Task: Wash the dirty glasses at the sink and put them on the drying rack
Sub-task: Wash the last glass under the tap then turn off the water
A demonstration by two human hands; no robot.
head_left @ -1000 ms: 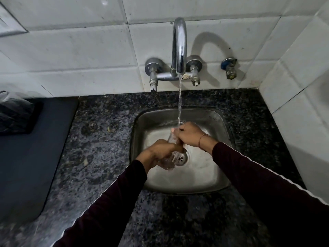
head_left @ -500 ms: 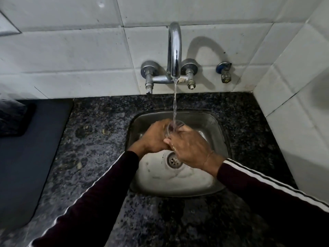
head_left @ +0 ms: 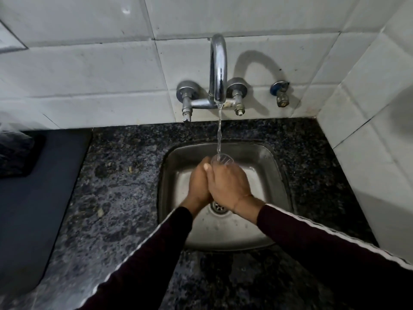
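Over the square stainless-steel sink (head_left: 277, 166), set into the speckled dark granite tabletop (head_left: 116, 198), a person is holding a small clear drinking glass (head_left: 222, 159) mouth-up under the thin stream falling from the curved chrome wall tap (head_left: 218, 70). The left hand (head_left: 199, 184) and right hand (head_left: 228, 186) are pressing together around it, fingers (head_left: 206, 167) curled closed on its body, long axis near upright. Only the rim is showing above the hands, transparent and wet. No drying rack is showing; the lift-out probably depends on a firm grip.
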